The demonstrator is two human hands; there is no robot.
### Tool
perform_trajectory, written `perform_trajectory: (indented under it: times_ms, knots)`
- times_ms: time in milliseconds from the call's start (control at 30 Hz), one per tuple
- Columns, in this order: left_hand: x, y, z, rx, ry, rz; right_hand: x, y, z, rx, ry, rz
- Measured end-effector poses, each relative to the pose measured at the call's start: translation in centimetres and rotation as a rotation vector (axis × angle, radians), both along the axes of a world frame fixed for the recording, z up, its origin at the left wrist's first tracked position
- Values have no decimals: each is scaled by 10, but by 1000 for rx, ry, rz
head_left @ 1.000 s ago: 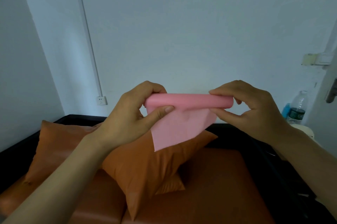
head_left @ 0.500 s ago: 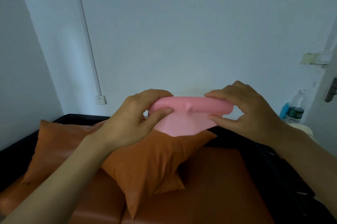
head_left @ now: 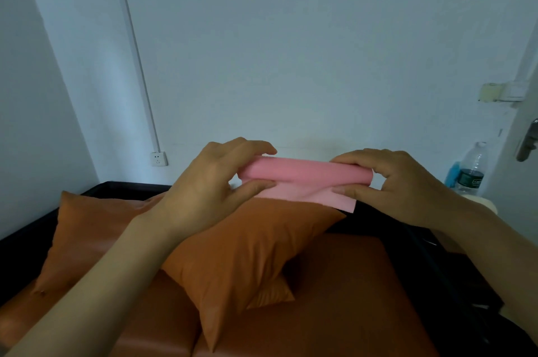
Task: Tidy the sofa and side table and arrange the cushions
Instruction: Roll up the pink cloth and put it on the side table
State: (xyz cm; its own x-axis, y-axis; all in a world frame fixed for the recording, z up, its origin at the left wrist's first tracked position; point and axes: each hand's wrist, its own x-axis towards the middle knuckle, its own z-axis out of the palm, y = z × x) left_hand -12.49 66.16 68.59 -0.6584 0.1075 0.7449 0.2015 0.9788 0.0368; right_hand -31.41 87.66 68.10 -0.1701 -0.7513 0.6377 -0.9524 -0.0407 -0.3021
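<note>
A pink cloth (head_left: 302,174), rolled into a tube with a short flap hanging below, is held in the air above the sofa. My left hand (head_left: 212,182) pinches its left end between thumb and fingers. At the right end my right hand (head_left: 398,182) pinches it the same way. Below lies an orange cushion (head_left: 247,252) tilted on the orange sofa seat (head_left: 334,313). A second orange cushion (head_left: 87,228) leans at the sofa's back left, partly behind my left arm.
The sofa has a black frame (head_left: 122,186) against a pale wall. A water bottle (head_left: 471,170) and a blue object (head_left: 452,174) stand on a pale side table (head_left: 480,204) at the right. A door handle (head_left: 527,141) shows at the far right edge.
The cloth has been rolled up further: the hanging flap has shrunk from a long sheet to a short strip. Both hands stay at the roll's ends.
</note>
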Motion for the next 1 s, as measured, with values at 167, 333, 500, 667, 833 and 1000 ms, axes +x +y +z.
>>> perform_trajectory:
  times_ms: [167,333,500,667,833,1000]
  knots:
    - [-2,-1,-3,-22,-25,-13,2,-2,-8,-34,54,-81]
    - [-1,-4,-4,92,-81,-65,3,-6,-8,-98,155,-97]
    - [-2,-11,-6,23,-26,-44,5,-6,-6,-39,80,-61]
    - [-7,-24,-12,-179,61,76,9,-9,-3,67,-64,-29]
    - [-4,-31,-15,-251,78,79,17,-13,-4,80,-87,-64]
    - [2,-43,-16,-201,10,91,20,-28,-7,-31,49,-138]
